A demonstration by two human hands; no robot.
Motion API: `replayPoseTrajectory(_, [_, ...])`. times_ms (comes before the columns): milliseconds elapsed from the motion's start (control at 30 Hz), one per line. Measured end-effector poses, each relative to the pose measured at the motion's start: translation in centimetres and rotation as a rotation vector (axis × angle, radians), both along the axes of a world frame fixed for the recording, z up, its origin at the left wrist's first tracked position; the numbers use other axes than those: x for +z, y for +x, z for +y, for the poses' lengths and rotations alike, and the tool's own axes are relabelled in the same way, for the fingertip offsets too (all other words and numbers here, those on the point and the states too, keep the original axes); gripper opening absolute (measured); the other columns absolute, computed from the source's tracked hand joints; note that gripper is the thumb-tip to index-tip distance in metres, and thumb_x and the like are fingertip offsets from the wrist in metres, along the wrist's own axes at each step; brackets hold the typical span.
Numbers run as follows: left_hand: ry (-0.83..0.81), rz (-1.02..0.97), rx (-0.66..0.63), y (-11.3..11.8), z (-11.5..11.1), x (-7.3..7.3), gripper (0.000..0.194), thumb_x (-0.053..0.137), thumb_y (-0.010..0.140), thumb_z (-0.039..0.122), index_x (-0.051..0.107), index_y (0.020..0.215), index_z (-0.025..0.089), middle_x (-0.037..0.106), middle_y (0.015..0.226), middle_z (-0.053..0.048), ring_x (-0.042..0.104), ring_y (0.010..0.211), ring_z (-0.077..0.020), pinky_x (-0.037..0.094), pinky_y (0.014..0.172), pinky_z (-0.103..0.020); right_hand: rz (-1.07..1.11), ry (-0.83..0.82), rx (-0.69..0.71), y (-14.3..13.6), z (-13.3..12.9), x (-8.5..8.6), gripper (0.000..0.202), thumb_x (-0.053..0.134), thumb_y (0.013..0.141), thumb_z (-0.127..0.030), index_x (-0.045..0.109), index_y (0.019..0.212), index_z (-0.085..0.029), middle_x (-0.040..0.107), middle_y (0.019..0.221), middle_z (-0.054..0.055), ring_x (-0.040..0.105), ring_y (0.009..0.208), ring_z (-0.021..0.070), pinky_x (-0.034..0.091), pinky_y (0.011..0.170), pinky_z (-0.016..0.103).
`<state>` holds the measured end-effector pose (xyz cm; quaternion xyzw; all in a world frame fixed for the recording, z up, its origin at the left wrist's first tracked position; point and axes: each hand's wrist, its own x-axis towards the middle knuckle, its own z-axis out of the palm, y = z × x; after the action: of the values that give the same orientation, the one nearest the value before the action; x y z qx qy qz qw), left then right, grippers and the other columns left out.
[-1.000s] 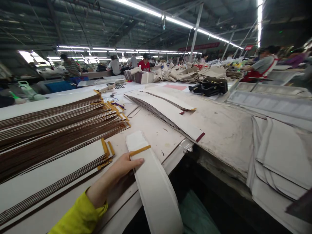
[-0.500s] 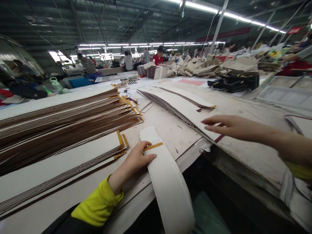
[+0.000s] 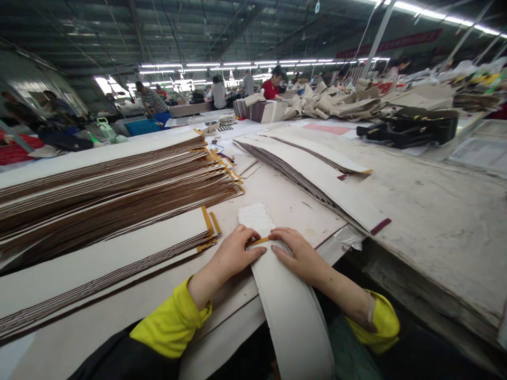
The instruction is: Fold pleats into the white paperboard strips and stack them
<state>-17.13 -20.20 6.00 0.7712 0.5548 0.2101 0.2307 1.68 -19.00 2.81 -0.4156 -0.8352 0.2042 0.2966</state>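
Note:
A long white strip hangs over the table's front edge in a curve. Its near end lies on the table and carries a mustard-yellow band. My left hand pinches the left corner of that end, thumb on top. At the right corner, my right hand grips the same end with its thumb and fingers. Beyond the band, a white piece with a wavy surface lies flat on the tabletop. Fingertip undersides are hidden.
To the left lie stacks of white strips with brown undersides and yellow ends. Another stack of strips, one with a dark red end, lies at right. Black bags sit farther back. A person in red is across the table.
My right hand has come left from beside the right-hand stack to the strip's banded end. My left hand stays on the strip. The view has shifted slightly.

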Motion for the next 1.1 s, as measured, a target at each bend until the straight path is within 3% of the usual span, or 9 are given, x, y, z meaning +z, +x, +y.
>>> replayPoseTrajectory(200, [-0.107, 0.074, -0.119, 0.5, -0.8, 1.2, 0.017, 0.054, 0.076, 0.035, 0.060, 0.083, 0.021, 0.058, 0.080, 0.000, 0.054, 0.073, -0.0152, 0.040, 0.064, -0.027, 0.035, -0.027, -0.008, 0.9, -3.0, 0.9, 0.019, 0.047, 0.079, -0.016, 0.053, 0.096, -0.020, 0.056, 0.101, 0.007, 0.048, 0.100, 0.0212, 0.039, 0.090, 0.041])
replayPoseTrajectory(333, [-0.129, 0.130, -0.126, 0.9, -1.4, 1.7, 0.018, 0.055, 0.075, 0.037, 0.058, 0.082, 0.020, 0.061, 0.076, 0.000, 0.054, 0.069, -0.0157, 0.039, 0.059, -0.026, 0.014, -0.016, -0.032, 1.2, -4.1, 1.2, 0.017, 0.045, 0.079, -0.014, 0.052, 0.093, -0.020, 0.057, 0.094, 0.006, 0.050, 0.095, 0.0213, 0.041, 0.085, 0.040])
replayPoseTrajectory(600, [0.105, 0.317, -0.205, 1.4, -1.7, 1.8, 0.014, 0.049, 0.080, 0.030, 0.055, 0.080, 0.018, 0.058, 0.084, -0.004, 0.052, 0.082, -0.0197, 0.041, 0.072, -0.031, -0.016, -0.009, -0.038, 1.3, -2.9, 1.3, 0.018, 0.045, 0.078, -0.011, 0.051, 0.092, -0.019, 0.056, 0.091, 0.006, 0.051, 0.089, 0.0200, 0.043, 0.080, 0.037])
replayPoseTrajectory(767, [0.086, 0.278, -0.161, 1.7, -1.7, 1.4, 0.013, 0.047, 0.081, 0.027, 0.054, 0.087, 0.018, 0.055, 0.089, -0.004, 0.053, 0.082, -0.0180, 0.042, 0.073, -0.030, -0.001, 0.016, -0.043, 1.0, -2.6, 1.2, 0.016, 0.043, 0.081, -0.013, 0.054, 0.091, -0.020, 0.056, 0.091, 0.006, 0.052, 0.089, 0.0198, 0.043, 0.080, 0.037])
replayPoseTrajectory(933, [0.052, 0.196, -0.146, 1.0, -1.1, 1.1, 0.019, 0.050, 0.080, 0.035, 0.054, 0.087, 0.018, 0.055, 0.087, -0.003, 0.052, 0.079, -0.0173, 0.042, 0.070, -0.029, -0.018, 0.079, 0.020, 0.7, -3.0, 1.2, 0.018, 0.043, 0.084, -0.014, 0.057, 0.092, -0.021, 0.058, 0.093, 0.005, 0.051, 0.092, 0.0193, 0.042, 0.083, 0.036])
replayPoseTrajectory(1100, [-0.004, 0.111, 0.033, -1.2, 0.6, 2.1, 0.018, 0.048, 0.078, 0.032, 0.057, 0.083, 0.017, 0.058, 0.084, -0.004, 0.054, 0.076, -0.0166, 0.041, 0.066, -0.027, -0.026, 0.073, 0.037, 0.7, -3.3, 1.2, 0.015, 0.047, 0.085, -0.021, 0.059, 0.093, -0.021, 0.059, 0.091, 0.005, 0.052, 0.090, 0.0189, 0.043, 0.081, 0.036])
